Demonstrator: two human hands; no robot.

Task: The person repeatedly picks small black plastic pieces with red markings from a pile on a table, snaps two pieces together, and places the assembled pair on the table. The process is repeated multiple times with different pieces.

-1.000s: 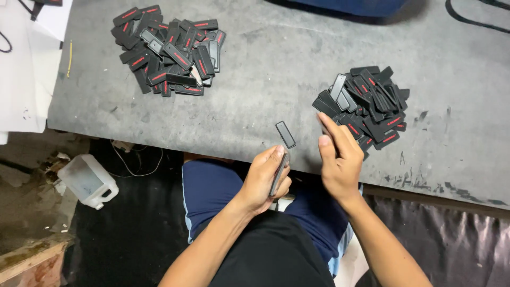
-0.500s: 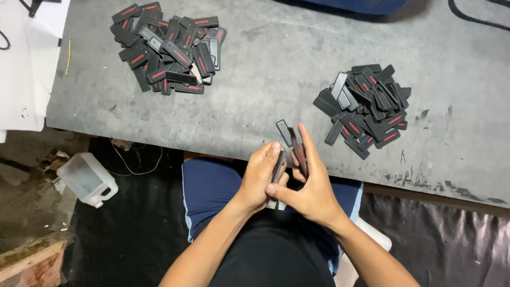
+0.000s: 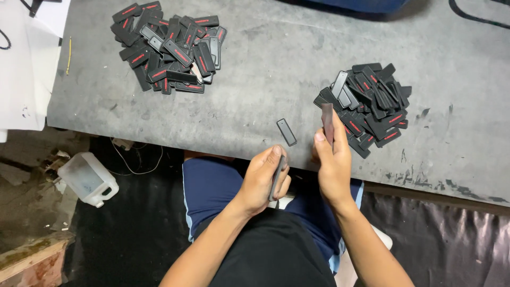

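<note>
Over the table's near edge the left hand pinches a thin dark strip & the right hand grips another black piece, prob. only by fingertips, so either could slip off the edge w/ a loose pinch.

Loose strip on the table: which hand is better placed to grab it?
Probably left. The left hand sits just below the loose strip, though it holds a dark piece. The right hand is farther, gripping another piece.

Grey table — two piles of tags
</note>
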